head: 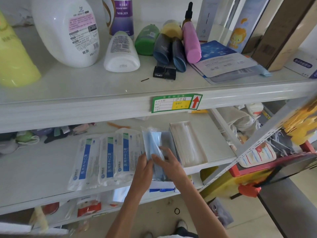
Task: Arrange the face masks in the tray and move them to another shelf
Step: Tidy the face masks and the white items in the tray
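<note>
both hands are together at the front edge of the middle shelf (42,169), clamped on one bundle of blue face masks (154,141) in clear wrap. the left hand (144,167) curls round the bundle's left side. the right hand (169,162) pinches it from the right, thumb across the top. the bundle stands on edge, its lower part inside the tray (167,135), which sits near the shelf's front right corner.

by my reading the task is at an early stage. the blue masks are being settled into the tray. three white mask packs (109,157) with blue stripes lie side by side on the shelf just left of the tray, outside it. nothing has gone to another shelf yet. a spot for the tray on the upper shelf (85,86) would have to be found among the bottles (68,30) and boxes there, if that is the target at all.

much of the tray is hidden by the hands and the bundle, so i cannot tell how many masks it holds or whether more lie flat beneath. a second white tray (188,146) just to the right holds pale items i cannot identify. the small print on the packs is hard to read. the lowest shelf is cut off and blurred.
</note>
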Tool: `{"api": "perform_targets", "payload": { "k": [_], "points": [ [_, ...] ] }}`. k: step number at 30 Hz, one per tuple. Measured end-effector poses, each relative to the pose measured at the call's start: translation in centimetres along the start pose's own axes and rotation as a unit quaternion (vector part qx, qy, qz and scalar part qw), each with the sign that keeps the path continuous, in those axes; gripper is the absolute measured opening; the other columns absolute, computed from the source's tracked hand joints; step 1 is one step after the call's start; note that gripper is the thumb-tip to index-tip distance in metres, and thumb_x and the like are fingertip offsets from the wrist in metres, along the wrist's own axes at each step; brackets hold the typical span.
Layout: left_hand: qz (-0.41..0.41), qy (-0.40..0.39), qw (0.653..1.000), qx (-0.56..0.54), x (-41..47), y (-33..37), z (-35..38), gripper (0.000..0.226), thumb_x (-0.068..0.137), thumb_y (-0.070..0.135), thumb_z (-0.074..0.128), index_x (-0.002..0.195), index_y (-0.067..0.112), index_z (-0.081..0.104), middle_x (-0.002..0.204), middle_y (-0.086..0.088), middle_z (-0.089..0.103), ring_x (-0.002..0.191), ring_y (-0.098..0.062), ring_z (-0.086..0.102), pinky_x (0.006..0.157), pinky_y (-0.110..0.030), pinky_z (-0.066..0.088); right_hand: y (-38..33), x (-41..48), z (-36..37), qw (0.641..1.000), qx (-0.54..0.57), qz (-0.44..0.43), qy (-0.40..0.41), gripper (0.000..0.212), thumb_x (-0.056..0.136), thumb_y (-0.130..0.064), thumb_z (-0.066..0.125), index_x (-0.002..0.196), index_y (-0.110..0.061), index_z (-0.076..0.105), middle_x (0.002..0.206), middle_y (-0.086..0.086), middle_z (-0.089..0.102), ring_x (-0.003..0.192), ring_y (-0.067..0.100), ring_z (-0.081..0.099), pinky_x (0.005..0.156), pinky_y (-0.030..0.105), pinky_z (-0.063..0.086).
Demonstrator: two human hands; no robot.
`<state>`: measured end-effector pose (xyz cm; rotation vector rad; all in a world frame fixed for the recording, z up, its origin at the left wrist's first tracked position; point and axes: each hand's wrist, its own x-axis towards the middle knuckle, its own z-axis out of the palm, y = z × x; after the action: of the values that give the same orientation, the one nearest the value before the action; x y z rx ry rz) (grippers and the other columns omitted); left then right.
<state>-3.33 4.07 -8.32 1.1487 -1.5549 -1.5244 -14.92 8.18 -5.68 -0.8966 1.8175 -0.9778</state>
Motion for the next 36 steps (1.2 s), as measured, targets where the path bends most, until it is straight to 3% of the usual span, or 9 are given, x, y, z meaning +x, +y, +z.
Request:
{"api": "perform_targets", "payload": {
  "k": [6,9,11,14,19,23,26,31,36],
  "points": [
    [-0.011,0.008,0.999,-0.029,0.0,0.0,0.2,0.032,0.105,0.036,0.047,0.135,0.028,0.053,0.120,0.000,0.061,0.110,-0.016,0.063,0.079,-0.026,0.060,-0.3,-0.3,0.0,0.998,0.027,0.050,-0.018,0.100,0.057,-0.094,0.062,0.135,-0.035,0.040,0.115,-0.004,0.061,0.105,0.017,0.067,0.097,0.044,0.057],
    [-0.019,0.001,0.999,-0.041,-0.1,0.2,0.1,0.023,0.106,0.029,0.046,0.127,0.032,0.055,0.119,0.000,0.062,0.109,-0.014,0.063,0.082,-0.027,0.059,-1.7,-1.2,-0.7,0.991,0.106,0.079,-0.036,0.067,0.079,-0.056,0.078,0.128,-0.023,0.048,0.113,0.006,0.063,0.102,0.023,0.068,0.092,0.044,0.060],
    [-0.024,-0.001,0.999,-0.034,-0.1,0.3,0.0,0.018,0.106,0.026,0.046,0.118,0.035,0.056,0.117,-0.001,0.060,0.109,-0.016,0.061,0.086,-0.030,0.056,-1.7,-1.1,-1.4,0.976,0.186,0.104,-0.043,0.038,0.091,-0.030,0.072,0.122,-0.021,0.052,0.109,0.010,0.063,0.099,0.026,0.067,0.091,0.048,0.060],
    [-0.029,-0.004,0.999,-0.028,-0.1,0.1,-0.3,0.013,0.105,0.025,0.046,0.110,0.027,0.058,0.115,-0.004,0.059,0.110,-0.019,0.057,0.095,-0.037,0.049,-1.4,-1.0,-2.1,0.954,0.252,0.161,-0.016,0.013,0.095,-0.026,0.059,0.107,-0.020,0.056,0.103,0.012,0.063,0.098,0.030,0.063,0.101,0.054,0.052],
    [-0.034,-0.002,0.999,-0.027,-0.2,0.1,-0.4,0.016,0.105,0.025,0.046,0.110,0.017,0.058,0.115,-0.005,0.059,0.109,-0.013,0.055,0.094,-0.028,0.043,-1.7,-0.9,-2.4,0.936,0.293,0.193,0.009,0.018,0.098,-0.036,0.055,0.100,-0.018,0.058,0.093,0.010,0.064,0.087,0.025,0.062,0.098,0.048,0.049],
    [-0.029,-0.013,0.999,-0.035,-0.3,0.6,-0.2,0.016,0.106,0.025,0.044,0.114,0.025,0.058,0.116,0.003,0.058,0.103,0.003,0.056,0.077,-0.006,0.044,-1.6,-0.7,-2.2,0.952,0.270,0.142,-0.030,0.027,0.093,-0.042,0.068,0.112,-0.024,0.060,0.102,0.006,0.067,0.095,0.022,0.065,0.089,0.043,0.055],
    [-0.039,-0.012,0.998,-0.058,-0.3,0.6,-0.1,0.020,0.107,0.027,0.043,0.122,0.025,0.056,0.120,0.003,0.055,0.106,0.000,0.056,0.075,-0.010,0.050,-0.9,-0.4,-1.7,0.972,0.197,0.127,-0.035,0.049,0.088,-0.027,0.077,0.129,-0.017,0.052,0.110,0.009,0.065,0.100,0.026,0.066,0.085,0.044,0.061],
    [-0.029,-0.014,0.999,-0.032,0.0,0.1,-0.2,0.017,0.105,0.027,0.049,0.115,0.036,0.059,0.123,0.003,0.060,0.115,-0.011,0.057,0.099,-0.034,0.049,-1.0,-0.5,-2.5,0.929,0.328,0.172,-0.021,0.014,0.097,-0.028,0.058,0.106,-0.017,0.062,0.089,0.011,0.070,0.085,0.030,0.068,0.089,0.052,0.057],
    [0.000,-0.040,0.999,0.010,0.5,-0.1,0.0,0.038,0.095,0.039,0.065,0.130,0.027,0.058,0.118,0.002,0.068,0.110,-0.017,0.068,0.085,-0.035,0.061,-0.5,-0.1,-1.6,0.971,0.209,0.114,-0.034,0.052,0.084,-0.041,0.080,0.126,-0.023,0.055,0.110,0.012,0.067,0.102,0.030,0.069,0.089,0.050,0.060]
  ]
}}
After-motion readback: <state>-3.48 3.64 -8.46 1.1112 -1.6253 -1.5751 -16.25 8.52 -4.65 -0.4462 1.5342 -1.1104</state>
